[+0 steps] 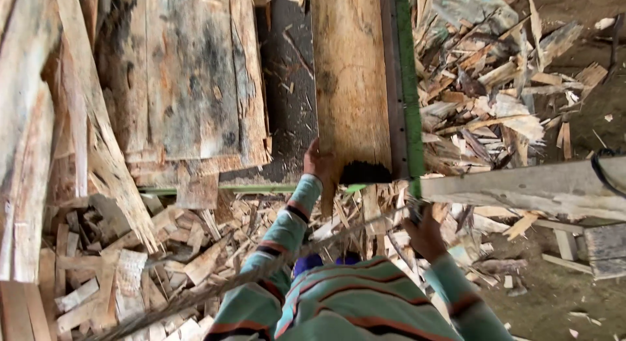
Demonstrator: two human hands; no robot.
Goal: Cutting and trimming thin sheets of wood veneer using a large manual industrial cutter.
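While a heap of offcuts point(130, 269) spreads across the ground, a person in a striped green sleeve point(287, 227) steadies a long wooden plank point(349, 80) that runs from near the chest away to the far edge of the scene. The left hand point(318, 162) sits at the plank's near left corner, fingers curled around the edge and clamped on the wood, apparently to keep the board square against the green metal rail point(409, 87) along its right side. The right hand point(425, 235) is lower and to the right, just under the rail's near end; its fingers are turned away, so whether they are closed on anything cannot be told. A dark, charred-looking patch point(365, 173) marks the plank's near end. Weathered, grey-stained boards point(192, 74) lie stacked to the left, well apart from the plank across a dark strip. A pale beam point(528, 188) crosses at right, and splintered scraps point(495, 87) pile up on the far right beside bare earth point(574, 295).
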